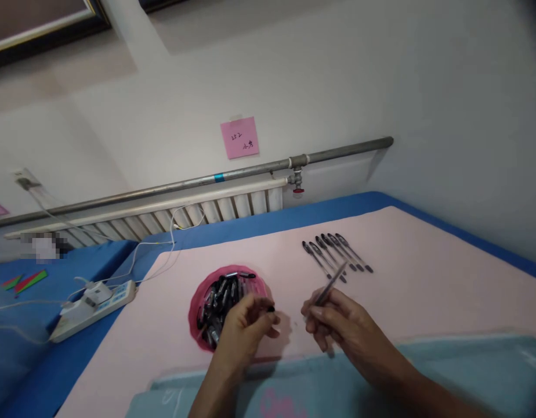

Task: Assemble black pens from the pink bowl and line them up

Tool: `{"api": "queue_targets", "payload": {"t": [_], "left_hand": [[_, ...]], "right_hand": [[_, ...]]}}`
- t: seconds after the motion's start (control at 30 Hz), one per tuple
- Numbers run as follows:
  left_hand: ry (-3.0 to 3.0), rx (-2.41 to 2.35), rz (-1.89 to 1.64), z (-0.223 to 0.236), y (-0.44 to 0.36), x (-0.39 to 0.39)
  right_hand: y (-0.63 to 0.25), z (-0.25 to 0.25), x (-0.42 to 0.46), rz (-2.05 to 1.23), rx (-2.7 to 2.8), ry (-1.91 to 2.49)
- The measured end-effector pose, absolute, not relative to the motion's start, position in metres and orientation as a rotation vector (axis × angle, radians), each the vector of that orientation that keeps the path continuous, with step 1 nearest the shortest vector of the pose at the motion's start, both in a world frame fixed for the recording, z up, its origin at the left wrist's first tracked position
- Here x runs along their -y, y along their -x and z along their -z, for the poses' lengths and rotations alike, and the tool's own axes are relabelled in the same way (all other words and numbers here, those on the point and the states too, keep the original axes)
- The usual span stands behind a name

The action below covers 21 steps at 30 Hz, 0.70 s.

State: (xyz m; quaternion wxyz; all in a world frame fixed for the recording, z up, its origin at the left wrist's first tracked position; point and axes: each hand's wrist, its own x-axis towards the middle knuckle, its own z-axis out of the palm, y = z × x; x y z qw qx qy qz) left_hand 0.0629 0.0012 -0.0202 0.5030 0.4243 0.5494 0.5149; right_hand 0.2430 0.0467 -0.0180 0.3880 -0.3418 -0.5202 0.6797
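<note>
In my right hand [337, 319] is a slim pen barrel [333, 283], pinched between thumb and fingers and tilted with its pointed end up to the right. My left hand [250, 325] is closed on a small black pen part [271, 309]; most of it is hidden by the fingers. Behind that hand stands a round pink basket [194, 313], full of black pen parts [218, 302] and some clear tubes [249, 286]. Beyond my right hand, several black-capped pens [335, 252] lie side by side in a slanted row.
Pink paper [428, 278] covers much of the blue table [359, 202]. A light blue cloth [468, 360] runs along the front edge. To the left lies a white power strip [115, 299] with chargers and cables. A radiator [233, 206] and pipe [254, 170] line the wall behind.
</note>
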Motion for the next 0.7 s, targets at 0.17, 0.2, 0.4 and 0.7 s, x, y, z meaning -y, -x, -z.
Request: {"api": "queue_targets", "payload": {"t": [0.17,0.2,0.4,0.7], "left_hand": [[-0.842,-1.075,-1.179,0.022,-0.087,0.003],[-0.809,-1.060,-1.181,0.022,-0.089,0.003],[-0.786,-1.014,-1.171,0.018,-0.092,0.003],[-0.802,-1.003,-1.174,0.022,-0.094,0.003]], "right_hand": [[-0.246,0.014,-0.047,-1.743,1.134,0.745],[-0.246,0.016,-0.047,-1.746,1.168,0.742],[-0.246,0.024,-0.048,-1.751,1.287,0.753],[-0.246,0.022,-0.047,-1.750,1.299,0.781]]}}
